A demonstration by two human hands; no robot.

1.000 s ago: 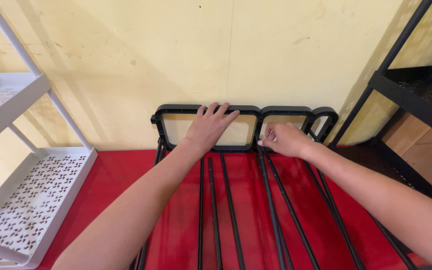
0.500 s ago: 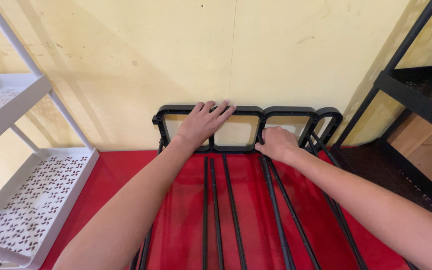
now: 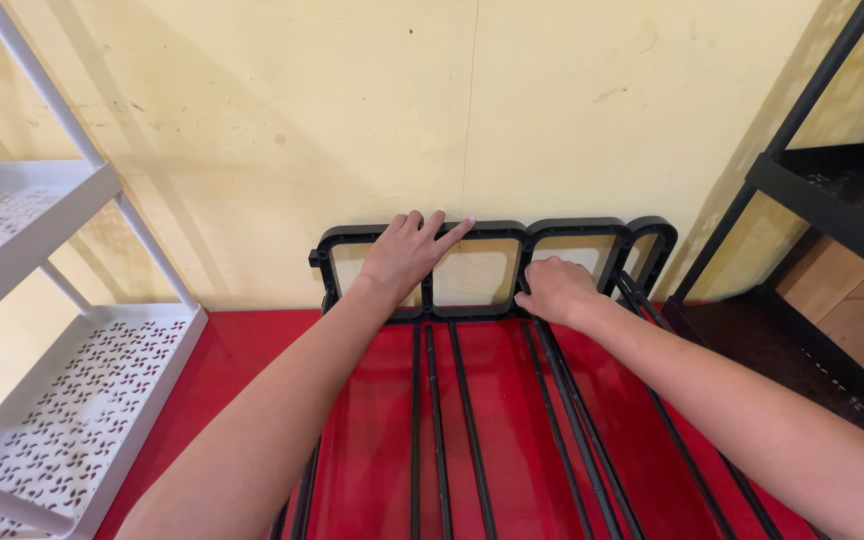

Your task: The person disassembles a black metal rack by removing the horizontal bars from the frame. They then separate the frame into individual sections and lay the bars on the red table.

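A black plastic frame piece (image 3: 572,228) with rectangular openings stands against the yellow wall, joined to several long black rods (image 3: 452,420) that run toward me over the red floor. My left hand (image 3: 407,255) lies flat on the frame's top left part, fingers spread. My right hand (image 3: 555,290) is curled around the frame's lower bar where the rods meet it, right of centre.
A white perforated shelf rack (image 3: 62,400) stands at the left. A black shelf rack (image 3: 832,200) stands at the right, beside a wooden board (image 3: 852,310). The red floor (image 3: 242,350) shows between them.
My right hand has slid down from the frame's upper edge to its lower bar. The left hand has stayed on the frame. The view has shifted slightly.
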